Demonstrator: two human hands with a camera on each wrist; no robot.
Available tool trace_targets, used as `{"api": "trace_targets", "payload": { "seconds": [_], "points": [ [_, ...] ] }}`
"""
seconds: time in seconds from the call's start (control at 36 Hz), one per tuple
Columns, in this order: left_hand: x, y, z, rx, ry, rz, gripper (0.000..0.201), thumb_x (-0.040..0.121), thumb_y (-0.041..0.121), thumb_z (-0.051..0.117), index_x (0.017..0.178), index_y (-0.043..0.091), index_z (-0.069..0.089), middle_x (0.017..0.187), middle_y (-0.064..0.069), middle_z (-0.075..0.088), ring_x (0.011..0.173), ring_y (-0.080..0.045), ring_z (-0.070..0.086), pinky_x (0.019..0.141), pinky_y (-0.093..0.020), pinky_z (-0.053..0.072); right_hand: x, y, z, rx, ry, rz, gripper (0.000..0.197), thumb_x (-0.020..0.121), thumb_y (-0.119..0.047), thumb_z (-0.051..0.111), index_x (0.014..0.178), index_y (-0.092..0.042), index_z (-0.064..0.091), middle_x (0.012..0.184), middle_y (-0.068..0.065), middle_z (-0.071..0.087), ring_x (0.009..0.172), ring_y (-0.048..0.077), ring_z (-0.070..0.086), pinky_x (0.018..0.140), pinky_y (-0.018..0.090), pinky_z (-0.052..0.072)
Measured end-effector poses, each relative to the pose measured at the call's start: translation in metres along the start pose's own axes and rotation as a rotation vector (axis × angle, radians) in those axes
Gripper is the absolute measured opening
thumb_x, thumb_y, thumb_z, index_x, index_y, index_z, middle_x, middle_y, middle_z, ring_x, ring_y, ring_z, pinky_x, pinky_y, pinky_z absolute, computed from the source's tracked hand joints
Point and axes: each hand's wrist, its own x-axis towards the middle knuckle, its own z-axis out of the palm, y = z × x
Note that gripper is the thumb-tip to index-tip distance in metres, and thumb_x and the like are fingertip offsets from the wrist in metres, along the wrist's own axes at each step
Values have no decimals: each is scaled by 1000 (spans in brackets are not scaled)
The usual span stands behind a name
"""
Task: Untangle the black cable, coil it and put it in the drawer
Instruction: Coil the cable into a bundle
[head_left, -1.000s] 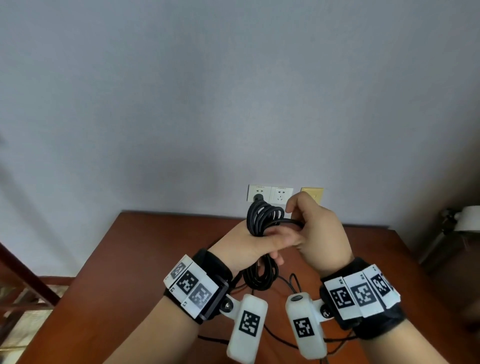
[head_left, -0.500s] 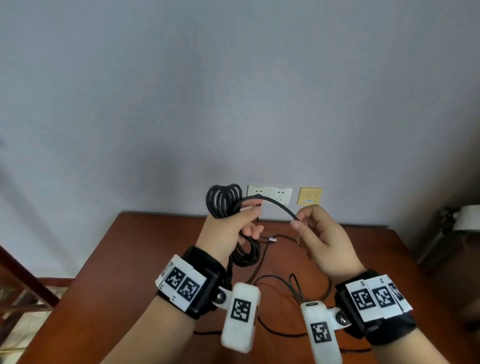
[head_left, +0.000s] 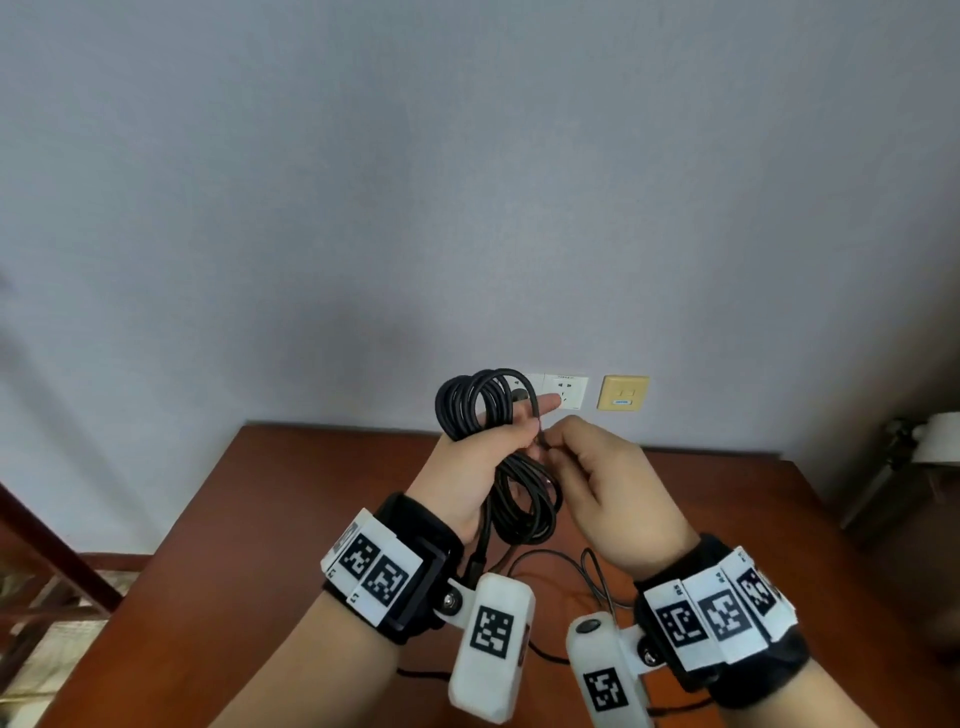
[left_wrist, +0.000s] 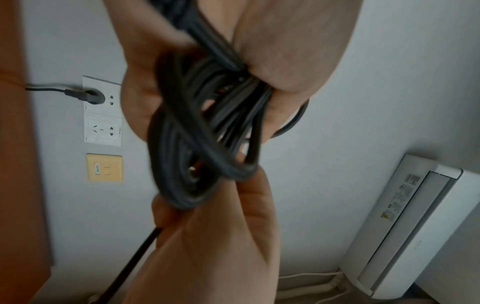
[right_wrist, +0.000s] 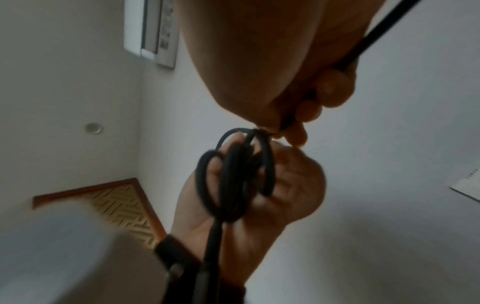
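Note:
The black cable (head_left: 475, 408) is wound in several loops that my left hand (head_left: 478, 462) grips above the wooden table (head_left: 249, 519), with its forefinger stretched toward the wall. Loops stick out above the fist and hang below it (head_left: 524, 506). Close up, the bundle (left_wrist: 200, 131) crosses my left palm in the left wrist view. My right hand (head_left: 597, 478) touches the left one and pinches a strand of the cable (right_wrist: 285, 123) at the coil. The loose remainder (head_left: 597, 577) trails down onto the table. No drawer is in view.
White wall sockets (head_left: 563, 389) and a yellow plate (head_left: 623, 392) sit on the wall behind the table; a black plug (left_wrist: 88, 96) is in one socket. A white air conditioner (left_wrist: 415, 226) hangs on the wall. A wooden chair frame (head_left: 47, 561) stands at the left.
My right hand has moved left from a stretched-out strand back to the coil, laying another loop into my left hand. The left hand has shifted slightly right and kept its grip.

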Motion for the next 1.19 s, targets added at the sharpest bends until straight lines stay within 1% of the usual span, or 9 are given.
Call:
{"api": "trace_targets", "payload": {
  "seconds": [0.08, 0.25, 0.33, 0.53, 0.61, 0.69, 0.78, 0.89, 1.19],
  "points": [
    [-2, 2, 1, 58, -23, 25, 37, 81, 8, 59, 117, 11, 69, 117, -23, 66, 105, -31, 61, 95, -39, 48, 3, -4, 1, -12, -85, -36, 13, 89, -7, 45, 88, -10, 57, 74, -10, 56, 69, 2, 53, 62, 18, 41],
    [1, -4, -1, -79, -84, -85, 55, 74, 14, 53, 128, 10, 60, 130, -9, 62, 116, -24, 61, 89, -32, 52, 4, -9, -6, 178, -181, -31, 16, 93, -3, 49, 89, -8, 63, 82, 2, 67, 76, 16, 63, 71, 34, 52],
    [0, -8, 0, -96, -126, -120, 48, 80, 23, 53, 125, 7, 62, 131, -15, 61, 118, -29, 57, 102, -41, 41, 4, -10, -7, 221, -206, -3, 18, 93, 2, 51, 86, -9, 64, 81, -2, 69, 76, 12, 64, 71, 30, 53],
    [-4, -9, 2, -43, -131, -44, 40, 85, 30, 49, 106, 3, 71, 123, -10, 67, 114, -27, 62, 93, -40, 50, 3, -3, -2, 333, -216, 97, 19, 93, 1, 54, 86, -11, 68, 80, 5, 71, 72, 24, 66, 70, 33, 55],
    [-2, -6, 5, -214, -67, 10, 32, 85, 28, 48, 81, 10, 75, 116, -18, 68, 114, -27, 63, 96, -43, 47, 2, 3, -1, 325, -190, 161, 20, 94, -6, 53, 77, -3, 61, 65, 0, 63, 56, 3, 53, 58, 15, 41],
    [2, 3, 4, -337, 79, 62, 24, 87, 23, 51, 86, 8, 70, 74, -11, 71, 79, -24, 72, 92, -43, 50, -5, 14, 2, 288, -175, 197, 28, 96, -13, 54, 68, -13, 56, 55, -11, 50, 51, 0, 42, 54, 11, 33],
    [5, 14, -1, -335, 134, 103, 26, 98, 12, 42, 94, 10, 67, 50, 2, 46, 48, -13, 55, 74, -36, 57, -14, 25, 3, 305, -202, 256, 22, 96, -19, 55, 75, -16, 63, 54, -15, 47, 51, 1, 39, 54, 13, 32],
    [6, 22, -13, -368, 165, 170, 29, 99, 8, 36, 90, 10, 64, 43, 7, 32, 42, -9, 36, 48, -24, 45, -19, 38, -4, 256, -174, 284, 18, 93, -18, 60, 76, -15, 60, 61, -11, 49, 58, 0, 42, 59, 15, 36],
    [11, 11, -19, -129, 278, 172, 23, 100, 6, 43, 91, 9, 64, 44, 4, 33, 41, -10, 34, 46, -25, 40, -10, 44, -14, -69, -22, 424, 26, 84, -41, 68, 72, -22, 55, 60, -9, 54, 57, 4, 48, 57, 24, 38]
  ]
}}
